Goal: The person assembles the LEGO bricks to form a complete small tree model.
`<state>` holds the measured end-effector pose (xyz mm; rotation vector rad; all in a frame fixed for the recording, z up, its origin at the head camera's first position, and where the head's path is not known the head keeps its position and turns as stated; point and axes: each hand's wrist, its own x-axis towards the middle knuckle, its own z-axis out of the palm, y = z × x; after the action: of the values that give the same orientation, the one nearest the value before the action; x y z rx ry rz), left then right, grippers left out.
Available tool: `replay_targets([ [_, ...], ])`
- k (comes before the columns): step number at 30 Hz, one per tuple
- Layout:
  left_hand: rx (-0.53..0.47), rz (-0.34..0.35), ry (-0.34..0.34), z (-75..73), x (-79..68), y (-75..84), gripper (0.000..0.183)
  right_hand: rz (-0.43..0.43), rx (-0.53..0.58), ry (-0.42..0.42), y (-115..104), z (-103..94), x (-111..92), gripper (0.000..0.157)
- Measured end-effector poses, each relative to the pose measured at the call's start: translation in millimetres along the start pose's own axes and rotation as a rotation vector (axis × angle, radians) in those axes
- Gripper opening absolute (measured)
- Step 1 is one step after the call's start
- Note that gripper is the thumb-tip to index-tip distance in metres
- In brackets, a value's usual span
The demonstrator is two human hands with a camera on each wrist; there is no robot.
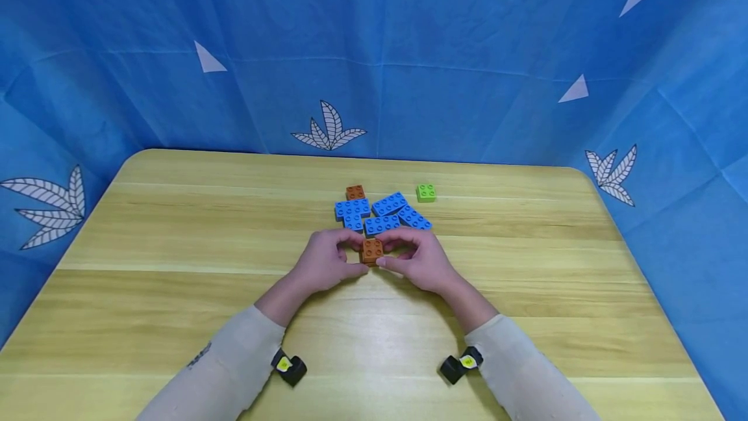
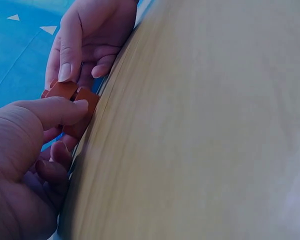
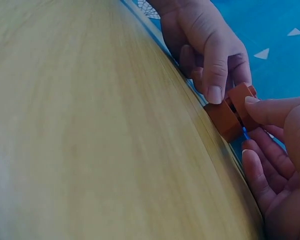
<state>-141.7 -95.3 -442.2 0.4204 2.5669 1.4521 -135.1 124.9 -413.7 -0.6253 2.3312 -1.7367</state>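
Two orange-brown toy bricks are held one over the other between the hands, at the middle of the table. The left hand (image 1: 330, 258) pinches the lower brick (image 3: 222, 121) from the left, its thumb on the near side. From the right, the right hand (image 1: 422, 260) pinches the upper brick (image 1: 372, 249), which shows its studs on top. A narrow dark gap runs between the two bricks in both wrist views, and the upper one looks slightly tilted. The lower brick's underside is hidden.
Just beyond the hands lie several blue bricks (image 1: 382, 225) on the wooden table (image 1: 175, 317). Another brown brick (image 1: 354, 192) is behind them, and a green brick (image 1: 426, 193) sits to the right. A blue cloth (image 1: 374, 31) hangs behind the table.
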Motion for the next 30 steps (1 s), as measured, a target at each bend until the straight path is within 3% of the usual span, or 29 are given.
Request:
replay_targets([
  [11,0.01,0.009,0.01,2.3,-1.2,-1.6,0.042,-0.021,-0.001,-0.001,-1.6,-0.1,-1.7,0.03],
  [30,0.008,0.054,0.001,-0.7,-1.3,-3.1,0.039,0.027,-0.061,0.022,-3.1,0.2,-1.1,0.037],
])
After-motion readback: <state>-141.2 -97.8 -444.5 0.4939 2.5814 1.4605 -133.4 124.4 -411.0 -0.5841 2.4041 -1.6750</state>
